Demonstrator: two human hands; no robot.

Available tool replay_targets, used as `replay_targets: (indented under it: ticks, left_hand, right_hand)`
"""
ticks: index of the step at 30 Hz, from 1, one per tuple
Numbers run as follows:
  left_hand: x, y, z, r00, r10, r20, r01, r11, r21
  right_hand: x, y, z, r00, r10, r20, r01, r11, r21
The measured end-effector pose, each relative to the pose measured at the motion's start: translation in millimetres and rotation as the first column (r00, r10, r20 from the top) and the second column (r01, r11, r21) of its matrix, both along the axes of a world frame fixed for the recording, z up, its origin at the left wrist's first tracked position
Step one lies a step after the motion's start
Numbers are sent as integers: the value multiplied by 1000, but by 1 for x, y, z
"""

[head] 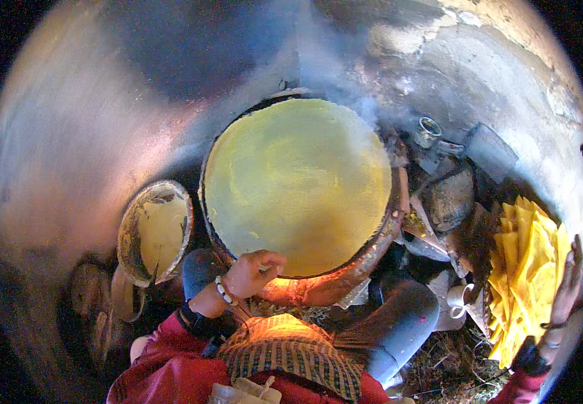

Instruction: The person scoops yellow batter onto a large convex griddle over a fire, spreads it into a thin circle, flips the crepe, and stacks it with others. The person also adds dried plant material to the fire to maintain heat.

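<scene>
A wide round griddle [208,222] sits before me, covered almost to its rim by a thin yellow-green layer of batter or flatbread [296,187]. My left hand [256,272] is at the griddle's near left edge, fingers curled and thumb near the index finger. Whether it pinches anything there I cannot tell. Far to the right, my right hand [568,285] lies flat along the outer side of a stack of folded yellow flatbread sheets [526,278], fingers stretched out.
Fire glows under the griddle's near rim [311,290]; smoke rises behind. A bucket of pale batter [126,237] with a thin handle stands left, beside a mug [129,295]. Stones [450,199], a metal cup [428,132] and a white cup [458,302] are at right. Sooty walls curve around.
</scene>
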State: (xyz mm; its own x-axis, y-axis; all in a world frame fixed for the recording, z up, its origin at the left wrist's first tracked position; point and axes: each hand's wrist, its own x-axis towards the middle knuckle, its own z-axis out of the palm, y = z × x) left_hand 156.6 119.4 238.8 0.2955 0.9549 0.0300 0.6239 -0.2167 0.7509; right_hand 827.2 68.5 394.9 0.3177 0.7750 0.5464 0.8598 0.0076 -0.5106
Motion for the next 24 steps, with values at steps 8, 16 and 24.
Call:
replay_targets:
  ticks: [8, 16, 24]
  left_hand:
    - [-99, 94, -11, 968, 219, -124, -175, 941, 291]
    - [-168, 347, 1, 516, 452, -728, -301, 891, 340]
    - [-167, 397, 15, 476, 315, -821, -371, 918, 137]
  right_hand:
    - [-245, 10, -98, 836, 348, -424, -435, 892, -126]
    - [-283, 36, -122, 918, 274, -287, -364, 868, -338]
    - [-283, 89, -105, 935, 205, -288, -294, 902, -315]
